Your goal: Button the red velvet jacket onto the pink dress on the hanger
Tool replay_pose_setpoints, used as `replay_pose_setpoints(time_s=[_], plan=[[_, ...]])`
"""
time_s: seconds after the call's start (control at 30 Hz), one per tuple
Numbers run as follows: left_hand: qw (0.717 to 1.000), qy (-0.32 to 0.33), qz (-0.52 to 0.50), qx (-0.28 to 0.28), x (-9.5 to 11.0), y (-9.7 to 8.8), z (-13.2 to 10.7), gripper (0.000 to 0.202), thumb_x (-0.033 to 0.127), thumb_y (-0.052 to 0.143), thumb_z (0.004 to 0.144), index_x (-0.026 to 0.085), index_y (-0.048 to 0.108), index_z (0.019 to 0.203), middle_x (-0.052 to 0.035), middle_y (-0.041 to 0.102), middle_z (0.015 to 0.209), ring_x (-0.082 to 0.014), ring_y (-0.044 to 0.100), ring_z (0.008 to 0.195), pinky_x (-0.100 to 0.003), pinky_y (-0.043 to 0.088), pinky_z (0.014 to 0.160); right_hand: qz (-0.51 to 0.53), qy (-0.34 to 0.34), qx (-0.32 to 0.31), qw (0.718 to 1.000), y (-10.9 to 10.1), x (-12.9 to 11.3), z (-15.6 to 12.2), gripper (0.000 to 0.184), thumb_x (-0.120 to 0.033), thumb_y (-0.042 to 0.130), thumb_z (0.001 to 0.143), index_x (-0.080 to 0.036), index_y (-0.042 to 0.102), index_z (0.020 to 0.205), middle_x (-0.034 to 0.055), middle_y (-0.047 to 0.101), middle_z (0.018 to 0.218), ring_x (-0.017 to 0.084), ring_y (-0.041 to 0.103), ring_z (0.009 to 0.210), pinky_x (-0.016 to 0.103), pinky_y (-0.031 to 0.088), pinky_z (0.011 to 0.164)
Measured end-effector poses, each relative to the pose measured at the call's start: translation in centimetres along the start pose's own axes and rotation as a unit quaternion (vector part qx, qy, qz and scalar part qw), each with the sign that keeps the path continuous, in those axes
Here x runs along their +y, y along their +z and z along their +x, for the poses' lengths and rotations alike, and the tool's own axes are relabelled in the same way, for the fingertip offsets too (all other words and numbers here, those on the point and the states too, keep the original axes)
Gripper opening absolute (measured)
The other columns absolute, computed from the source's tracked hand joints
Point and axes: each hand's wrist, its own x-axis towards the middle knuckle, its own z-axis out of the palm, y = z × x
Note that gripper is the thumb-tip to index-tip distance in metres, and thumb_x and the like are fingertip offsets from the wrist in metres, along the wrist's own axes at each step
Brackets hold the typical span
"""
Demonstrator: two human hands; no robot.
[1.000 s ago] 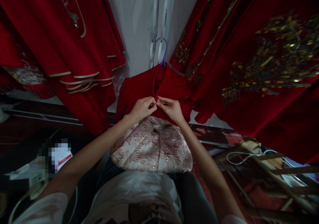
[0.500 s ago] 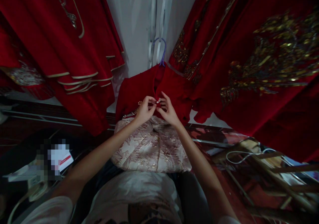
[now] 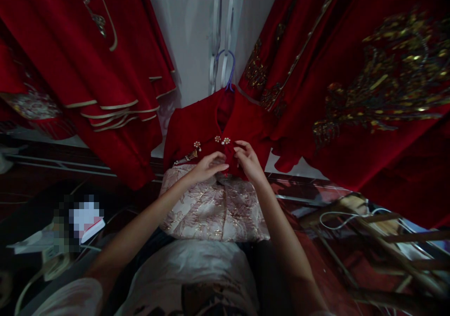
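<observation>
- A red jacket (image 3: 190, 128) hangs from a purple hanger (image 3: 232, 67) directly before the person; its pearly flower clasp (image 3: 226, 140) lies just beyond both hands.
- At the jacket's lower front, the left hand (image 3: 211, 166) has a loose grip, fingers curled and parted from the thumb.
- Opposite it on the jacket's front, the right hand (image 3: 248, 161) has a similarly loose grip, fingers bent and spread. Whether fingertips touch the cloth cannot be told.
- Both bare forearms reach forward, converging towards the jacket.
- Pale patterned brocade (image 3: 211, 213) lies on the jacket's near side.
- Left of and nearer than the jacket, a red-banded white box (image 3: 92, 229) is partly pixelated, its writing unreadable.
</observation>
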Motion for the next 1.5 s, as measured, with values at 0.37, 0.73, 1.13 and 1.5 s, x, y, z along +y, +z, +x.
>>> replay_pose_setpoints(time_s=[0.37,0.73,1.13,1.5], plan=[[0.969,0.008,-0.047,0.244,2.2,1.0,-0.3,0.022,0.036,0.066,0.076,0.017,0.060,0.085,0.0000,0.065,0.078,-0.0122,0.062,0.074,-0.022,0.050,0.067,-0.253,-0.145,0.003,0.956,1.5,-4.3,-3.1,0.025,-0.029,0.066,0.077,-0.021,0.057,0.099,0.0045,0.057,0.096,0.013,0.057,0.078,0.026,0.052,0.065],[0.944,-0.041,-0.071,0.319,0.5,-1.3,-3.0,0.021,0.030,0.064,0.075,0.017,0.061,0.091,-0.0030,0.064,0.089,-0.0148,0.064,0.082,-0.032,0.056,0.077,-0.268,-0.093,-0.040,0.958,3.6,-2.3,-3.1,0.021,-0.031,0.067,0.076,-0.020,0.052,0.087,-0.0011,0.059,0.074,0.011,0.057,0.065,0.023,0.046,0.058],[0.949,0.029,0.064,0.308,-4.2,-3.8,-0.7,0.031,0.019,0.056,0.077,0.018,0.059,0.108,-0.0091,0.065,0.115,-0.0148,0.064,0.096,-0.035,0.050,0.092,-0.217,-0.117,-0.056,0.967,4.5,0.3,-0.6,0.011,-0.028,0.058,0.083,-0.021,0.055,0.091,0.0030,0.063,0.091,0.012,0.062,0.078,0.024,0.053,0.067],[0.918,0.013,0.243,0.313,-3.8,-2.7,-0.4,0.041,0.014,0.056,0.078,0.017,0.059,0.119,-0.0093,0.058,0.109,-0.0158,0.063,0.087,-0.033,0.054,0.084,-0.286,-0.155,0.005,0.946,5.3,4.1,4.2,0.013,-0.017,0.050,0.082,-0.019,0.053,0.094,0.0046,0.062,0.093,0.014,0.061,0.078,0.028,0.052,0.074]])
